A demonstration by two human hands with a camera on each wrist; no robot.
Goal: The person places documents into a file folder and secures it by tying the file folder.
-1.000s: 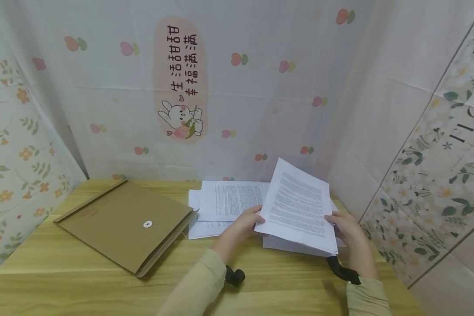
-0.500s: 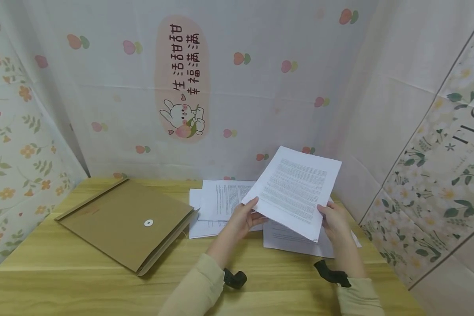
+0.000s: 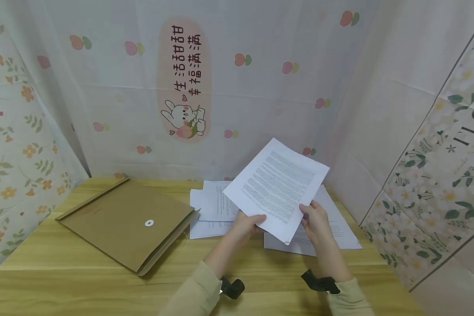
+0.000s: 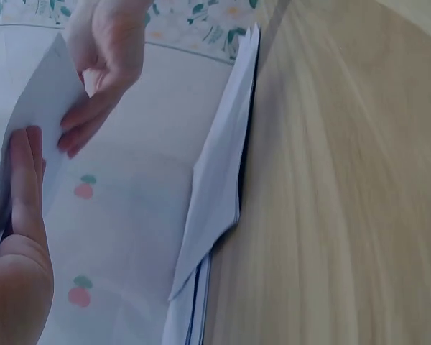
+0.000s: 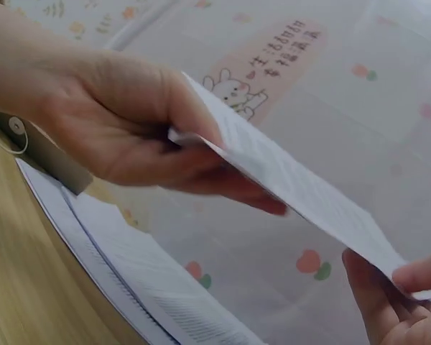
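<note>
A thin stack of printed paper [image 3: 278, 184] is held up, tilted, above the table. My left hand [image 3: 245, 226] pinches its lower left edge, thumb on top and fingers underneath. On the opposite edge, near the bottom corner, my right hand [image 3: 316, 221] grips it the same way. In the left wrist view the left hand [image 4: 21, 266] has its fingers flat behind the paper [image 4: 47, 108]. The right wrist view shows the sheets [image 5: 294, 187] almost edge-on between both hands. Below lie more printed sheets, a left pile [image 3: 207, 230] and a right pile [image 3: 339, 230].
A brown paper file envelope [image 3: 122, 219] with a white button lies at the left of the wooden table [image 3: 260, 289], its open side toward the papers. Patterned cloth [image 3: 260, 105] stands behind and at both sides. Black straps [image 3: 233, 288] hang at the wrists.
The held stack has moved left and turned clockwise, then partly back, uncovering more of the right pile. My right hand has moved left with it; the left hand has shifted its grip along the edge.
</note>
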